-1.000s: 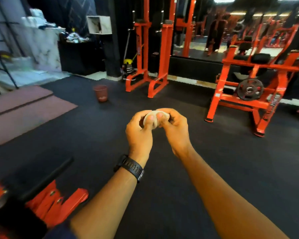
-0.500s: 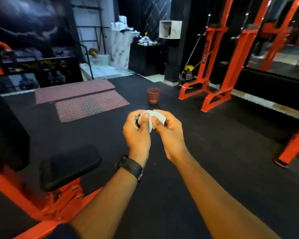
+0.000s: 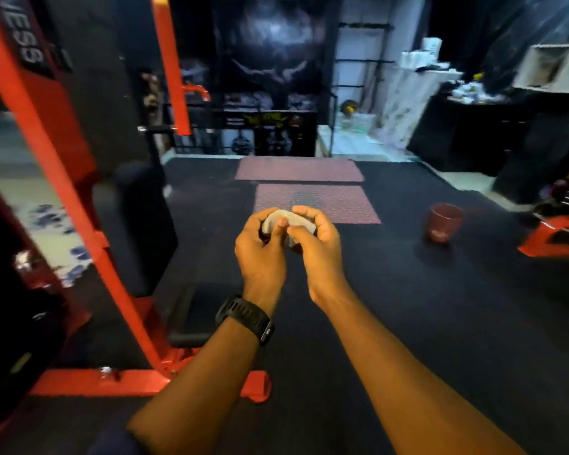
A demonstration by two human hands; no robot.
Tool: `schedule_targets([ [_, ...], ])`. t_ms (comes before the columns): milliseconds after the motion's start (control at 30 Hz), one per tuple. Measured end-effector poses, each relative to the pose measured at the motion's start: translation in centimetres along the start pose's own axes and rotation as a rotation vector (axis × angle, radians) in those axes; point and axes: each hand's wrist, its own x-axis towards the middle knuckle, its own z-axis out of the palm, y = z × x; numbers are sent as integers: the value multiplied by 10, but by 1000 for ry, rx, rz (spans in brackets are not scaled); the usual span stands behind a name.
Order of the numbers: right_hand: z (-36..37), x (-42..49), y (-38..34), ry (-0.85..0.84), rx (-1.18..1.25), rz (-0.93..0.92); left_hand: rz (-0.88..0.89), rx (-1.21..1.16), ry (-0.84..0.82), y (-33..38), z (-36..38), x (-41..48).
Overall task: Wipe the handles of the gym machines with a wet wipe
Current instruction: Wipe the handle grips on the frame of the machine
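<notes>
A crumpled white wet wipe (image 3: 278, 220) sits between both hands at the centre of the head view. My left hand (image 3: 260, 254), with a black watch on its wrist, curls its fingers and thumb round the wipe's left side. My right hand (image 3: 316, 247) grips its right side, thumb on top. An orange gym machine (image 3: 79, 205) stands close on the left, with a black padded seat (image 3: 194, 310) just below my left forearm. A black horizontal handle bar (image 3: 160, 128) sticks out from the machine's upper part, well beyond the hands.
Black rubber floor spreads ahead. Two reddish mats (image 3: 316, 198) lie beyond the hands. A red bucket (image 3: 442, 221) stands on the floor to the right, near an orange frame foot (image 3: 555, 239). A black counter (image 3: 467, 133) and white shelves fill the far right.
The view has swung left, so the orange machine now fills the left side and the bucket has shifted right. Both hands keep hold of the wipe, working it between the fingers.
</notes>
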Motion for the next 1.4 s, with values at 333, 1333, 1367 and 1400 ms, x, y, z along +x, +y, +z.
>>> schedule_targets([
  [333, 47, 148, 36, -426, 27, -14, 86, 307, 468, -32, 1, 103],
  [1333, 237, 638, 210, -444, 119, -52, 261, 893, 489, -235, 83, 561],
  [1367, 240, 664, 217, -437, 117, -37, 243, 901, 509, -245, 91, 582],
  [1400, 243, 693, 223, -429, 117, -17, 210, 909, 525, -254, 101, 605],
])
